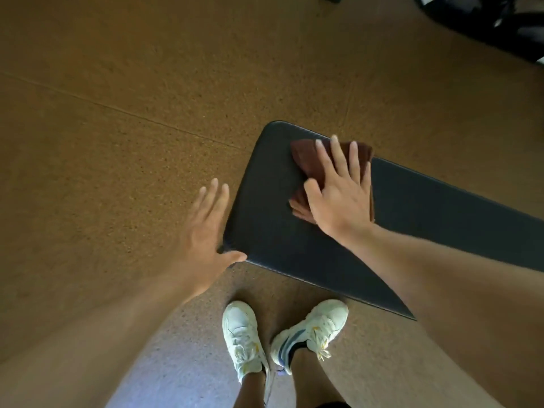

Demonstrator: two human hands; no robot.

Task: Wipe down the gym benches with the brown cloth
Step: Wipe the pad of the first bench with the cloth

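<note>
Right hand (341,189) flat, fingers spread and straight, pressing the folded brown cloth (306,160) onto the black padded gym bench (270,225) near its rounded end. Left hand (206,231) open too, fingers straight, thumb touching the bench corner just left of the cloth. Below both hands, white sneakers (244,337) on speckled brown rubber floor (117,113).

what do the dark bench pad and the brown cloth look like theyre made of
Dark bench pad: probably vinyl or faux leather, matte, with a fine grain and a rounded, seamed edge. Folded brown cloth: soft woven fabric, maybe microfibre or terry; its layered folds show under the right hand.
</note>
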